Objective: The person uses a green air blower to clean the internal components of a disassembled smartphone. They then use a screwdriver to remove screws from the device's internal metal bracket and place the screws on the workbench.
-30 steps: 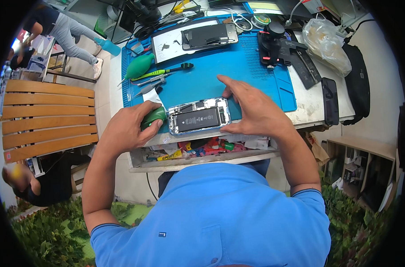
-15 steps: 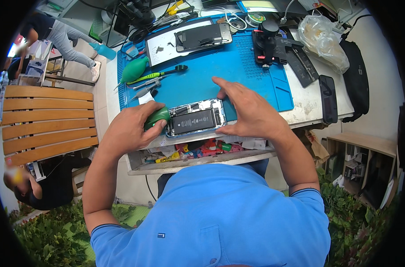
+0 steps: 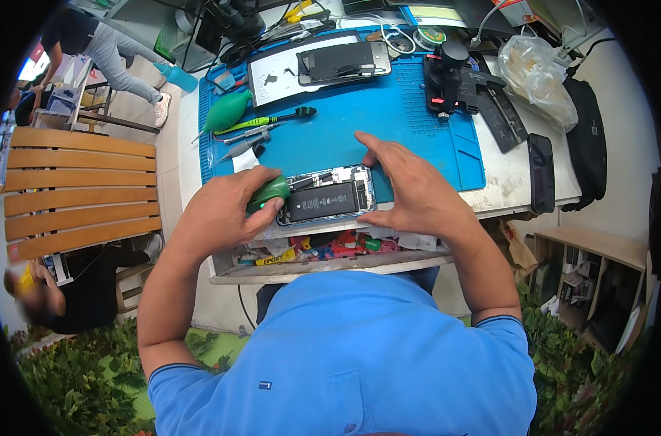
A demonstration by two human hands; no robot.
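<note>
Opened phone (image 3: 322, 202), lower middle of frame; green object (image 3: 270, 190) now overlapping its left end.
Changed: the green object, closed in your left hand (image 3: 230, 208), has shifted rightward from beside the phone, which seems to place the work at that end. Your right hand (image 3: 421, 189): thumb and fingers wide about the right end; whether they grip cannot be told. Around: blue mat (image 3: 338, 120); green blower bulb (image 3: 227, 111) and brush (image 3: 261, 121), upper left; detached screen (image 3: 345, 62), upper middle; filled drawer (image 3: 323, 247), below the phone. Obstruction: your left fingers and the green object hide the phone's left end.
</note>
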